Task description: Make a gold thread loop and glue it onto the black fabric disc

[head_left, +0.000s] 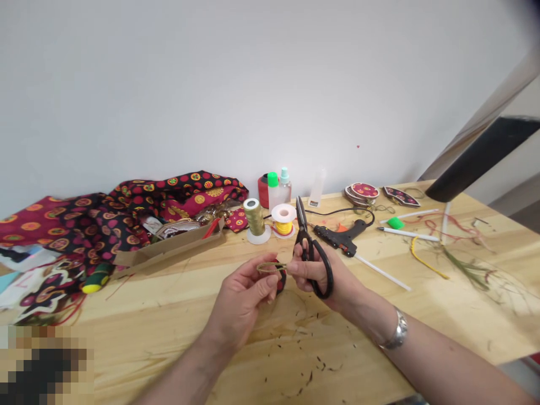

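My left hand [242, 298] is closed at the middle of the view, with a looped gold cord [266, 269] at its fingertips. A small dark red and black piece [280, 281] shows partly behind those fingers; most of it is hidden. Black-handled scissors [324, 275] hang on my right hand [314, 273], blades pointing up and away. The thumb and forefinger of that hand also pinch the end of the cord loop. Just beyond the hands stand a spool of gold thread [255, 219] and a white spool of yellow cord [283, 224].
A black glue gun [343, 237] lies to the right, near a white pen [409, 234]. Bottles [278, 197] stand against the wall. Patterned fabric [126, 208] and a cardboard box [172, 250] occupy the left. Dark clippings [310, 374] litter the wooden table [169, 349].
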Demonstrator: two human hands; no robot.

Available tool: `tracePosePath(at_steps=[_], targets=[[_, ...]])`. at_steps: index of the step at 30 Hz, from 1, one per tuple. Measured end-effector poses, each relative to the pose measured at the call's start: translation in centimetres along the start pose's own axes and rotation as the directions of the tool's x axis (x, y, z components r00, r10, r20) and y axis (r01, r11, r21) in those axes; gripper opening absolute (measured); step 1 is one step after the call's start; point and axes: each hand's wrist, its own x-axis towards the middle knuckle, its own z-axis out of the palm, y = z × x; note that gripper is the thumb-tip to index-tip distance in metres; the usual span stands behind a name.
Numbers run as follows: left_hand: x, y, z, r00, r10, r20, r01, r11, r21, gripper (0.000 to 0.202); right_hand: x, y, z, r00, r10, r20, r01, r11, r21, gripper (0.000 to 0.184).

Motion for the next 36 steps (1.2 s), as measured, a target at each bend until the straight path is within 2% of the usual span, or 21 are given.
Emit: tracePosePath(at_steps=[6,9,12,14,16,19,23,27,30,32,36], targets=[[0.1,0.2,0.0,1.000,-0.011,-0.018,0.009,0.992,-0.128,0.016,-0.1,0.8,0.4,0.997,0.059,0.041,-0.058,0.998,-0.033,0.040],[0.0,0.2,0.0,0.999,0.000,-0.046,-0.004,0.994,-0.106,0.014,-0.3,1.0,0.5,0.992,0.103,0.070,-0.095,0.989,-0.109,0.039],[0.0,0.4,-0.1,0.998,0.002,-0.057,-0.005,0.998,-0.057,0.012,-0.4,0.9,0.6,0.983,0.113,0.143,-0.084,0.978,-0.192,0.037],[-0.1,0.6,-0.2,0.998,-0.015,-0.063,0.014,1.000,-0.021,0.012,-0.4,0.6,0.5,0.983,0.116,0.145,-0.075,0.962,-0.264,0.037],[0.0,0.8,-0.3,0.996,-0.029,-0.081,0.030,1.000,0.002,0.013,-0.4,0.2,0.3,0.993,0.082,0.079,-0.050,0.939,-0.340,0.036],[0.0,1.1,-0.1,0.995,-0.054,-0.084,0.055,0.998,0.010,0.017,-0.3,-0.6,-0.3,0.998,-0.061,0.003,0.056,0.886,-0.460,0.035],[0.0,1.3,0.1,0.993,-0.092,-0.073,0.092,0.996,0.001,0.020,-0.6,-1.3,-0.6,0.987,-0.150,0.052,0.147,0.737,-0.660,0.034],[0.2,1.3,-0.1,0.988,-0.112,-0.107,0.113,0.994,-0.002,0.022,-1.1,-1.5,-0.4,0.975,-0.189,0.118,0.195,0.465,-0.863,0.035],[0.3,1.3,-0.3,0.990,-0.093,-0.102,0.094,0.996,0.006,0.018,-1.2,-1.5,-0.3,0.965,-0.204,0.164,0.223,0.314,-0.923,0.035],[0.4,1.3,-0.3,0.993,-0.086,-0.086,0.087,0.996,0.007,0.017,-1.2,-1.4,-0.3,0.964,-0.207,0.168,0.217,0.245,-0.945,0.035],[0.4,1.4,-0.3,0.992,-0.095,-0.087,0.096,0.995,0.001,0.015,-1.3,-1.5,-0.3,0.965,-0.182,0.187,0.219,0.178,-0.959,0.034]])
